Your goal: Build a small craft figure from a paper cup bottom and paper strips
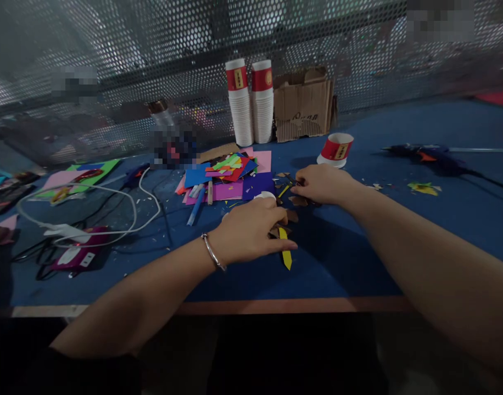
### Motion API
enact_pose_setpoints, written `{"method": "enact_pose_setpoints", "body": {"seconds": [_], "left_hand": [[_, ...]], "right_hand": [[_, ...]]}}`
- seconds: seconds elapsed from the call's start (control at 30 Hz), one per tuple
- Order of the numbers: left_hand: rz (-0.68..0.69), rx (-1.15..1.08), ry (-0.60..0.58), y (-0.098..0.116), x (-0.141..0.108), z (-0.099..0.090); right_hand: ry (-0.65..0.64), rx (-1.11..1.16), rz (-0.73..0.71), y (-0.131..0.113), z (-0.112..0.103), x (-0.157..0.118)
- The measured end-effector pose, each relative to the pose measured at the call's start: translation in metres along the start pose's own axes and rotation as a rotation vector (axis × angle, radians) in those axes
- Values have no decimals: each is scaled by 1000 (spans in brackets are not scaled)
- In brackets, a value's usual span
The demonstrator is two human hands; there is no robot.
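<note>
My left hand hovers low over the table, its thumb stretched out and apart from the bent fingers. The thumb crosses over a pointed yellow paper strip. Behind the knuckles a white object shows in part; the hand hides the rest. Farther right, my right hand has its fingertips pressed together at the scraps, beside a dark thin piece; what they hold is hidden. Brown scraps lie between the hands. A red and white paper cup stands just beyond the right hand.
Two stacks of paper cups and a cardboard box stand at the back. Coloured paper and a blue marker lie left of centre. A glue gun is at right; a white cable loops at left.
</note>
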State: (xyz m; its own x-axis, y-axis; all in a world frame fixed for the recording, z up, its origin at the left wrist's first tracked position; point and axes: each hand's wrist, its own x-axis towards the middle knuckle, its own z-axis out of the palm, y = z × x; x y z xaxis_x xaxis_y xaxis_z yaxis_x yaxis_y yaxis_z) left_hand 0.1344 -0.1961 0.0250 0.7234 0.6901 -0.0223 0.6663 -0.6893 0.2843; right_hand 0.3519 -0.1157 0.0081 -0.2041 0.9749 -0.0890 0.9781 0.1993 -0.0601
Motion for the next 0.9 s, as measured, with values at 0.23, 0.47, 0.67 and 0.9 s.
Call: {"method": "enact_pose_setpoints", "body": {"seconds": [0.23,0.47,0.67,0.9], "left_hand": [[30,41,-33,-4,2,7],[30,-97,-5,-7,5,10],[-4,-735,120,-29,12,-2],[-204,-1183,401,-64,18,-15]], "right_hand": [[-2,10,18,-2,-1,-2],[-1,-9,-1,-1,1,0],[126,9,-22,6,-1,3],[307,212,-119,-1,-11,-6]]}}
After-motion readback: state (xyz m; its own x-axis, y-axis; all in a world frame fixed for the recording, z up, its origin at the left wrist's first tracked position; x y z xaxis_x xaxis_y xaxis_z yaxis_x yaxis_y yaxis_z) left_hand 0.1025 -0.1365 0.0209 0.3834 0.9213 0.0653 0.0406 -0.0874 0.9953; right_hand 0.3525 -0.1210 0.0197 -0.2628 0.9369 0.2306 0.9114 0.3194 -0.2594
